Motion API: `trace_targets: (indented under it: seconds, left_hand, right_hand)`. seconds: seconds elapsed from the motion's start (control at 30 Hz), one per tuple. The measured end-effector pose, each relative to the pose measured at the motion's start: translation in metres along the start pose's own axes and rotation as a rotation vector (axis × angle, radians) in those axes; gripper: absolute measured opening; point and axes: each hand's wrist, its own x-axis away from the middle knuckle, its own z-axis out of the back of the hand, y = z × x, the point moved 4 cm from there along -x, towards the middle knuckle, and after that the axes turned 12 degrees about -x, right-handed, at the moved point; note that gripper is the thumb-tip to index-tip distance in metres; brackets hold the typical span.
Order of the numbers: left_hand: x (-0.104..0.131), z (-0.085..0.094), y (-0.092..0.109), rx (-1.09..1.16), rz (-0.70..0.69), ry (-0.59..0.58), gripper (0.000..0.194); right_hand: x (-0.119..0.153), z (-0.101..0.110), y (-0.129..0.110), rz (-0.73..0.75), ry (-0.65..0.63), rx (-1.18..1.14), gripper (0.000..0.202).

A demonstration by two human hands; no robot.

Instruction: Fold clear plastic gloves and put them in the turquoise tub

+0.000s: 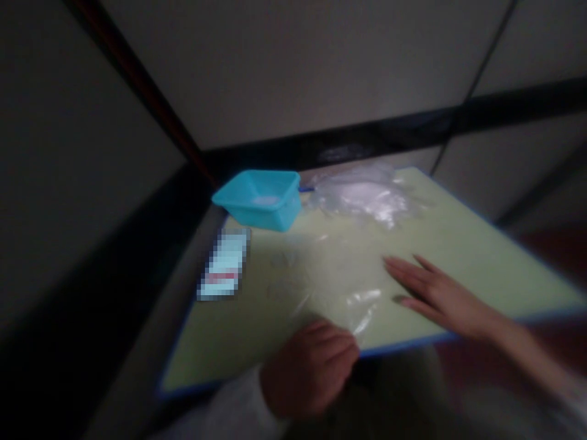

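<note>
One clear plastic bag (337, 269) lies flat on a yellow tabletop (468, 244) w/ blue edging, approx. mid-table, just beyond the L hand (314, 366) and to the left of the R hand (433, 290). Bag's outline is faint; glare shows best on its near R part.

L hand: at the table's near edge, back of hand up, fingers curled, right by the bag's near end. Can't tell if it's gripping the plastic, as the fingertips are hidden.

R hand: open, fingers extended and pointing L toward the bag, thumb apart, palm down. Fingertips are just beside the bag's R side; contact unclear. Nothing in its grasp.

Far side, beyond the bag: a shiny heap of clear plastic (367, 192), well apart from both hands. L of that, a turquoise tub (259, 218), w/ something pale inside, too blurred to ID. Btwn tub and heap, a small blue item (306, 189). Nr the table's L edge, in front of the tub, a pixelated rectangular item (224, 263), whitish w/ a red band.
</note>
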Motion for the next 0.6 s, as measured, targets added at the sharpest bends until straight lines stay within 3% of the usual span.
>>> trace_targets:
  seconds: [0.2, 0.43, 0.6]
  left_hand:
    - [-0.016, -0.005, -0.007, 0.007, -0.150, -0.060, 0.021]
    - [-0.031, 0.003, -0.003, 0.107, -0.280, -0.102, 0.016]
    - [-0.035, 0.018, -0.027, 0.373, -0.253, -0.163, 0.018]
  right_hand:
    - [0.000, 0.000, 0.003, -0.001, -0.006, -0.033, 0.064]
    - [0.001, 0.000, 0.003, -0.011, -0.013, -0.035, 0.061]
    - [0.002, 0.003, 0.004, -0.022, -0.006, -0.060, 0.059]
